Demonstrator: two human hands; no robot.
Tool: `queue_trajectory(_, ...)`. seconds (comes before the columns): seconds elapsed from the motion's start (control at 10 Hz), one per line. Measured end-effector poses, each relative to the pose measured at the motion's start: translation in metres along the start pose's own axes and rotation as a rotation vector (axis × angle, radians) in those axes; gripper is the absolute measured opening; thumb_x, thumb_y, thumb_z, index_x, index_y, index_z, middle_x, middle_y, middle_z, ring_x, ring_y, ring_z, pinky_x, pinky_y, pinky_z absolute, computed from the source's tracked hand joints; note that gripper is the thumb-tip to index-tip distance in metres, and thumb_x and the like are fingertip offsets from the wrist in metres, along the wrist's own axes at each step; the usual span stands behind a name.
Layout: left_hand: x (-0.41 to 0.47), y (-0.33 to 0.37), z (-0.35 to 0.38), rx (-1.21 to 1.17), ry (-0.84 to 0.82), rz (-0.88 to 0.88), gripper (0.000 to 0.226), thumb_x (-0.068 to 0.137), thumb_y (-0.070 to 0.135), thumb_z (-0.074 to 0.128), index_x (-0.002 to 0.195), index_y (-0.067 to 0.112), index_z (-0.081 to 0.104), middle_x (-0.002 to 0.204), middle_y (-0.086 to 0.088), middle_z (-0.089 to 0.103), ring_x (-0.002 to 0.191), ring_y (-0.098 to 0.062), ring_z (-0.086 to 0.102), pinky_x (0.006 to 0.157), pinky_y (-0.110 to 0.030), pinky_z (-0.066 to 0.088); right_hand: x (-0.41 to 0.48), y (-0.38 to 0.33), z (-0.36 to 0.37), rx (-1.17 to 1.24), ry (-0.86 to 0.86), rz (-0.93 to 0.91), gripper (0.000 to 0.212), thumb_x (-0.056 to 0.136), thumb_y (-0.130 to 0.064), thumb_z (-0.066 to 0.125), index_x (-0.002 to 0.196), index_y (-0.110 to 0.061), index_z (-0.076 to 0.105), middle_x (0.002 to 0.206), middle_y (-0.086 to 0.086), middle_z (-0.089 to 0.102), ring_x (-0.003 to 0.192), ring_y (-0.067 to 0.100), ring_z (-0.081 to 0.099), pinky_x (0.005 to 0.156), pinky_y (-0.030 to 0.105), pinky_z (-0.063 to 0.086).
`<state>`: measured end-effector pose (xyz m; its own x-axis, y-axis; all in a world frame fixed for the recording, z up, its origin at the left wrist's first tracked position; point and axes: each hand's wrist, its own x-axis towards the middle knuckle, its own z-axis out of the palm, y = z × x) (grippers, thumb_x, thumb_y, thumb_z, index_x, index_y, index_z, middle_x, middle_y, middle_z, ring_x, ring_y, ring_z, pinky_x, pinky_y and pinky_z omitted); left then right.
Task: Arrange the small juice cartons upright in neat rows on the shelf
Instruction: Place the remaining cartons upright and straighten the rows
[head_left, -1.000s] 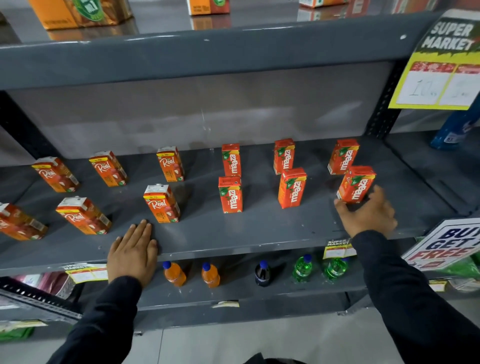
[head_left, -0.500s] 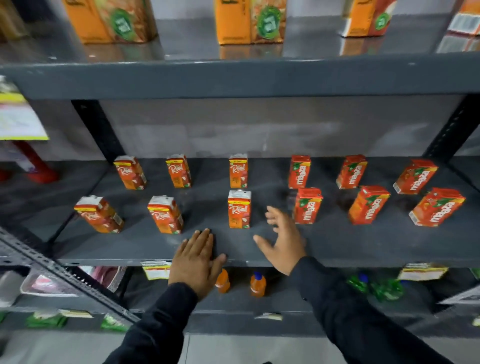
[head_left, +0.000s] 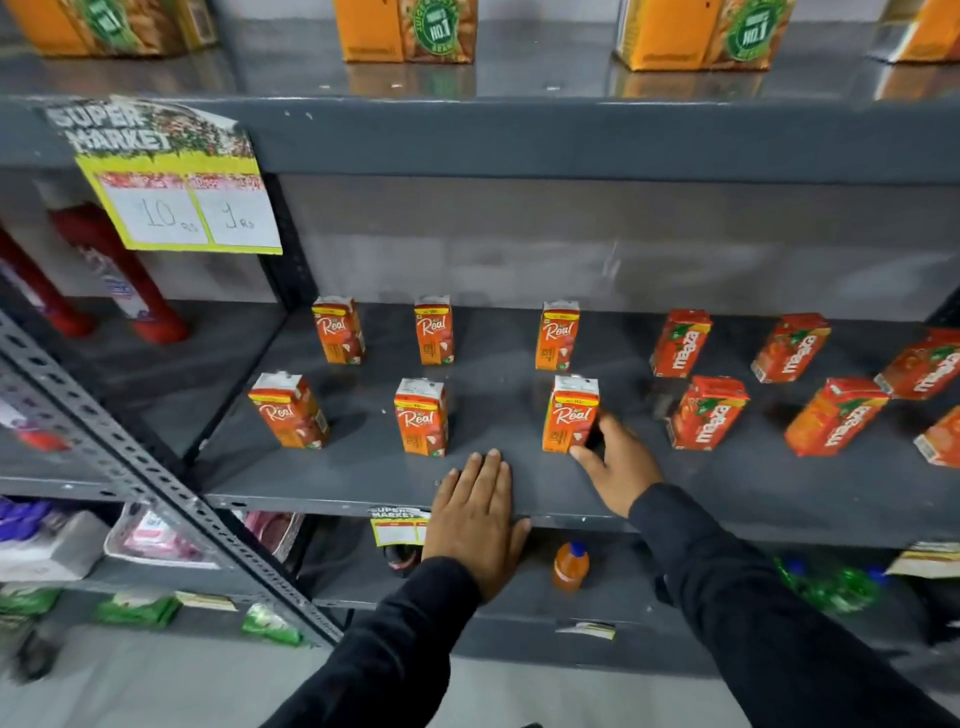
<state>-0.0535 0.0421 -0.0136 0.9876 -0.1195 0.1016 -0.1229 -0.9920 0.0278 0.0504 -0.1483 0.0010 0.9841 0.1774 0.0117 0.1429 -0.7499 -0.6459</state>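
- I count six Real cartons on the grey shelf, all upright, in two rows of three: three along the back, three nearer the front edge.
- To the right of them I count seven Maaza cartons, also in a back row and a front row; the ones at the far right are cut off by the frame edge.
- My right hand is grasping the front Real carton that stands nearest the Maaza group, thumb at its front lower corner and fingers behind its right side.
- My left hand lies flat and released, palm down on the shelf's front edge, just left of that carton and touching none.
- One price tag hangs from the shelf above, left of the Real cartons.
- One orange bottle stands on the shelf below, under my right hand.
- Nothing stands between the cartons.
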Motion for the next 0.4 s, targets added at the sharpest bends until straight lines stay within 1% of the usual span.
queue_trajectory(0.1, 0.0, -0.001, 0.004, 0.008, 0.017, 0.015, 0.068, 0.088, 0.051, 0.032, 0.135, 0.003, 0.042, 0.143, -0.015, 0.041, 0.132, -0.032, 0.036, 0.106, -0.048, 0.029, -0.002, 0.002, 0.001, 0.009, 0.018, -0.035, 0.027, 0.084, -0.036, 0.059, 0.108, -0.029, 0.048, 0.109, 0.005, 0.064, 0.099, 0.026, 0.06, 0.084, 0.04, 0.049)
queue_trajectory(0.2, 0.002, -0.002, 0.005, -0.009, 0.016, 0.008, 0.068, 0.089, 0.051, 0.032, 0.136, 0.003, 0.041, 0.144, -0.015, 0.04, 0.132, -0.032, 0.035, 0.106, -0.048, 0.028, -0.002, 0.001, 0.002, 0.01, 0.017, -0.031, 0.028, 0.083, -0.035, 0.061, 0.107, -0.031, 0.047, 0.109, 0.003, 0.064, 0.101, 0.025, 0.06, 0.085, 0.038, 0.048)
queue_trajectory(0.3, -0.002, 0.0, 0.004, -0.019, 0.024, 0.027, 0.068, 0.089, 0.051, 0.032, 0.137, 0.003, 0.039, 0.145, -0.015, 0.038, 0.134, -0.032, 0.032, 0.108, -0.047, 0.026, -0.009, -0.004, -0.002, 0.075, 0.03, -0.007, 0.065, 0.072, -0.035, 0.072, 0.125, -0.037, 0.033, 0.125, -0.003, 0.057, 0.113, 0.016, 0.055, 0.094, 0.036, 0.046)
queue_trajectory(0.4, 0.0, -0.001, 0.006, -0.026, 0.029, 0.018, 0.069, 0.09, 0.051, 0.03, 0.14, 0.003, 0.034, 0.148, -0.015, 0.033, 0.136, -0.032, 0.027, 0.109, -0.047, 0.022, -0.017, -0.005, -0.003, 0.363, 0.162, 0.055, 0.096, 0.07, -0.018, 0.076, 0.144, -0.031, 0.016, 0.143, -0.001, 0.044, 0.122, 0.014, 0.049, 0.102, 0.034, 0.043)
